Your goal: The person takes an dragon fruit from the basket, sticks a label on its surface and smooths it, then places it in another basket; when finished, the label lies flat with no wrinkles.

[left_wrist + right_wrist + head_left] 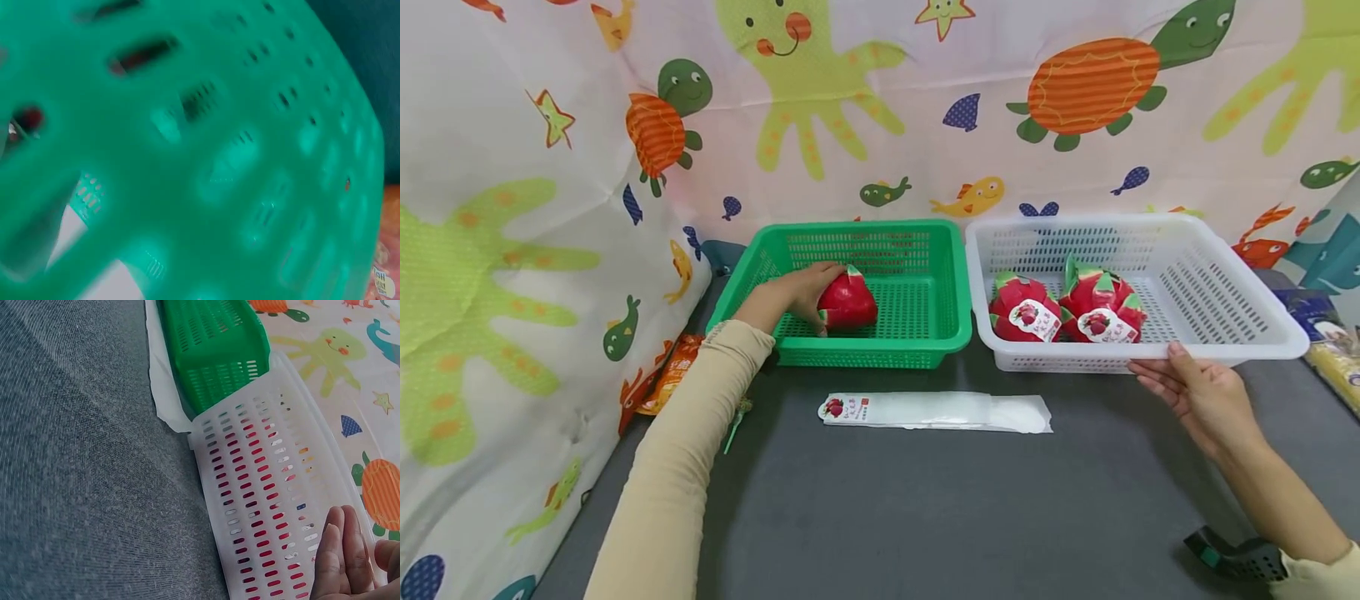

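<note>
Beige sleeve behind, left fingers are gripping a red bundle that loosening could drop, right fingers pinching the white basket.

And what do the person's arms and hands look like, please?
The left hand and right hand are bare, without gloves. The left sleeve is long and plain cream; the right sleeve, also cream, shows only partly. Beside it is a black device with a green patch.

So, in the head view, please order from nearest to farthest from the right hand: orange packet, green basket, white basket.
1. White perforated basket: right hand holds its near rim.
2. Green perforated basket: left of the white one.
3. Orange packet: far left.
</note>
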The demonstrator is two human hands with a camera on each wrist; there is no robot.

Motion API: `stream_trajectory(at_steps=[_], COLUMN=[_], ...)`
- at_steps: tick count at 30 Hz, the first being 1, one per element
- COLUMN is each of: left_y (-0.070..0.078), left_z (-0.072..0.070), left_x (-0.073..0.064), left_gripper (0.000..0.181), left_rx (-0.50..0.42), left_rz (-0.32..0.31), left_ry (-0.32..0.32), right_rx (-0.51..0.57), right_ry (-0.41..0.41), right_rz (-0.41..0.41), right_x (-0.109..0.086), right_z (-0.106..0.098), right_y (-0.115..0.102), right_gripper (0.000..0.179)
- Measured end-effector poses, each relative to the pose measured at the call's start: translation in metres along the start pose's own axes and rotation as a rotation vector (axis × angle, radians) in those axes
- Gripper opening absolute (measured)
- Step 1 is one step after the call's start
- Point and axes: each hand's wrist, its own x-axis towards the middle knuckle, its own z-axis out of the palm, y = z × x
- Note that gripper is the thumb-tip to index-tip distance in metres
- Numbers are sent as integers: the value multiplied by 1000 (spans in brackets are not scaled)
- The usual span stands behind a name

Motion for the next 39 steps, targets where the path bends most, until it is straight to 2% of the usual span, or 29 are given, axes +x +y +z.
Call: stream_trajectory(at_steps=[4, 7, 9, 11, 13, 15, 18, 20, 23, 26, 28, 30, 32, 34, 39], left_y=[-4, -5, -2, 5, 16, 35, 73, 102, 139, 163, 172, 177, 181, 183, 184], left_z=[4, 3, -4, -17, -33, -48, -55, -44, -7, 39, 66, 86, 99, 106, 112], left_x=[-4, -9, -16, -25, -39, -59, -96, -120, -143, -150, -149, -146, -145, -144, -147], left_gripper=[100, 96, 95, 94, 92, 91, 88, 89, 90, 89, 89, 88, 89, 93, 101], left_rx=[60, 46, 6, -43, -85, -100, -38, 32, 126, 169, 180, 189, 189, 187, 108], left_rz=[30, 48, 62, 84, 130, 182, 245, 270, 311, 346, 357, 367, 379, 388, 391], left_ry=[71, 148, 223, 314, 409, 478, 538, 540, 515, 457, 437, 428, 432, 439, 431], right_rx=[2, -3, -2, 14, 22, 26, 13, 16, 7, 0, 2, 12, 1, 5, 21], right_ry=[-6, -11, -13, -14, -7, 1, 14, 9, 19, 38, 43, 39, 44, 35, 25], right_rz=[-6, -3, 2, 9, 14, 13, 6, 3, -3, -1, 5, 16, 17, 14, -7], right_x=[0, 1, 1, 0, -1, -1, 0, 2, 4, 5, 5, 5, 4, 3, 1], right_z=[2, 3, 3, 2, 2, 1, 0, 0, 1, 2, 2, 2, 3, 3, 4], right_y=[-1, -1, 0, 0, 0, 0, 0, 0, 0, 0, 1, 1, 1, 1, 2], right_gripper=[33, 32, 32, 32, 32, 32, 31, 31, 30, 30, 30, 30, 30, 30, 31])
